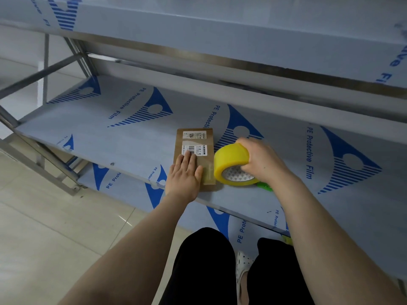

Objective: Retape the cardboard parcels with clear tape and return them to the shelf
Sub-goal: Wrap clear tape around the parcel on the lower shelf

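Pressing flat on the cardboard parcel (193,142), your left hand (184,179) pins it near the shelf (105,137) front edge. Your right hand (262,161) grips the tape roll (229,164) just beside it. The parcel looks light, stiff and likely to slide, so hold it by its edges. Its label (193,134) seems to read "12V4"; the protective film (309,150) reads "PE Protective Film".

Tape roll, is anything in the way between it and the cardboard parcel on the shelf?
Nothing visible. The tape roll, gripped by the right hand, sits at the right edge of the cardboard parcel. The left hand lies flat on the parcel, left of that edge.
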